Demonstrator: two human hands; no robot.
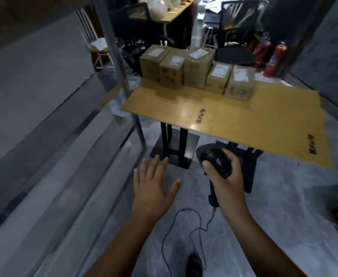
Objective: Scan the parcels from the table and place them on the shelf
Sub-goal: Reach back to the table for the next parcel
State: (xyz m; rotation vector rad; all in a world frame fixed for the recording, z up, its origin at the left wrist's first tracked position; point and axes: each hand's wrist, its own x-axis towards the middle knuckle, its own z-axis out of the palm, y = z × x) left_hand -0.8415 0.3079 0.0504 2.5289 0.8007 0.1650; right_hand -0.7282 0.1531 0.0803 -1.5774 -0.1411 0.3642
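Right hand [227, 176] grips the black scanner [216, 158]. Left hand [154, 186] is open, fingers spread, holding nothing. Five parcels [196, 70] stand along the bench [234, 120] far edge. Their white labels [220, 70] and the bench print are illegible.

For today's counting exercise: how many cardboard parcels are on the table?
5 parcels along the table's far edge: three at left, two at right. Others may hide behind.
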